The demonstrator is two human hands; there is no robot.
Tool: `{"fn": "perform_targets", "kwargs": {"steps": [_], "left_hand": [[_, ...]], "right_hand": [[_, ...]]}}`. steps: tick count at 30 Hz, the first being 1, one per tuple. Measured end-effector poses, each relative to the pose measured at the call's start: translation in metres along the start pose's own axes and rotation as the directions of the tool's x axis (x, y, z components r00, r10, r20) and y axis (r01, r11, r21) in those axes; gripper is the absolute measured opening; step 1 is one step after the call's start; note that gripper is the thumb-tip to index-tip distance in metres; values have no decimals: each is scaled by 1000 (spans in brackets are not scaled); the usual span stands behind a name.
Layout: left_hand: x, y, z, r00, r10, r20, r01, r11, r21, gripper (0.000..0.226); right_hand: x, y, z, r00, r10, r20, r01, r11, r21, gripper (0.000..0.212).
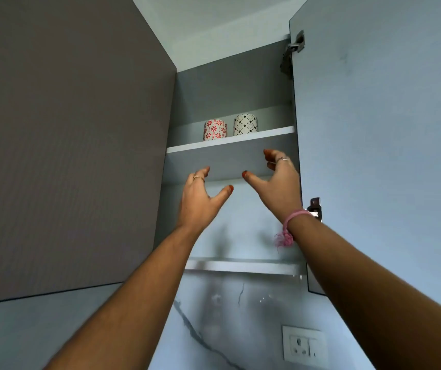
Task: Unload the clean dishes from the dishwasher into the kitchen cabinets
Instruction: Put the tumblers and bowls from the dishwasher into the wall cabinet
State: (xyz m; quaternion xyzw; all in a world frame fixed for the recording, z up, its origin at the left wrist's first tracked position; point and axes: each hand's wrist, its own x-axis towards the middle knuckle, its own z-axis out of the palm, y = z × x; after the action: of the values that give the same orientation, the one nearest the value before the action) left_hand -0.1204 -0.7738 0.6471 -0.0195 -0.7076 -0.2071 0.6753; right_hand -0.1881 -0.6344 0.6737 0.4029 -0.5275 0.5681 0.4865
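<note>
while both hands (240, 193) gape, cups (230, 128) sit above.

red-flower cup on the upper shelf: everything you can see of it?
The red-flower cup is a short white cylinder, ceramic by its look, printed with red flowers and small red dashes. No handle shows from this side. It stands upright on the upper shelf of the open cabinet, on the left, beside a black-patterned cup with a gap between them. The shelf edge hides its base. Neither hand touches it.
</note>
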Motion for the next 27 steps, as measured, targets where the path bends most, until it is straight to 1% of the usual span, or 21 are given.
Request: {"fn": "perform_targets", "kwargs": {"steps": [3,7,12,16,20,24,27], "left_hand": [[-30,12,-12,999,-35,35,36,999,-9,65],[-69,29,-34,991,-121,51,120,993,13,63],[-126,62,-64,970,-233,75,229,972,51,62],[-178,97,-82,932,-345,115,344,939,24,62],[-232,137,-100,878,-457,144,459,888,21,61],[-278,171,-120,832,-526,179,525,849,53,60],[-307,197,-137,817,-544,192,540,838,74,59]], "right_hand": [[-28,-5,-18,997,67,25,-67,997,22,61],[-63,-16,-51,982,174,67,-180,979,94,61],[-105,-35,-101,962,238,137,-256,956,139,58],[-136,-50,-142,943,278,183,-306,940,150,56],[-167,-68,-190,909,343,236,-382,913,146,55],[-195,-85,-234,873,394,287,-443,887,132,54],[-213,-97,-270,862,406,303,-453,885,104,53]]}}
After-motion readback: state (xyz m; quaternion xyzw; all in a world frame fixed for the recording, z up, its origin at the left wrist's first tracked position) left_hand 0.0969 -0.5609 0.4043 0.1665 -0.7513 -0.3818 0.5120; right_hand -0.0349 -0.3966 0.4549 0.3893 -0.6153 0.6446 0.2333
